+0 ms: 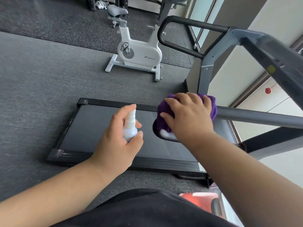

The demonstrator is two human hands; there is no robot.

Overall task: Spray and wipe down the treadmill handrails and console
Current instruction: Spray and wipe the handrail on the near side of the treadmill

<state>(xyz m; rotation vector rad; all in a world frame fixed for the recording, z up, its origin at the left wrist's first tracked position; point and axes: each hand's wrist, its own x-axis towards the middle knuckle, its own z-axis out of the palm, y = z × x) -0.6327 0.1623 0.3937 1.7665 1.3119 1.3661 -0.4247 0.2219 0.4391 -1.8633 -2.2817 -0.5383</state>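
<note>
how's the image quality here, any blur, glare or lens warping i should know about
Head view: wide-angle warping tilts the scene and bends the treadmill handrail; daylight from the windows at right, soft shadows; a glare patch beside the purple cloth; floor edges smear, while the spray bottle and both hands stay fairly sharp.

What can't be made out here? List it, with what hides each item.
All in the head view:
- End of the near handrail: covered by the purple cloth and the right hand.
- Spray bottle label: wrapped by the left hand.
- Console: its face is turned away and cut by the right edge.
- Red object: partly hidden by the right arm.
</note>
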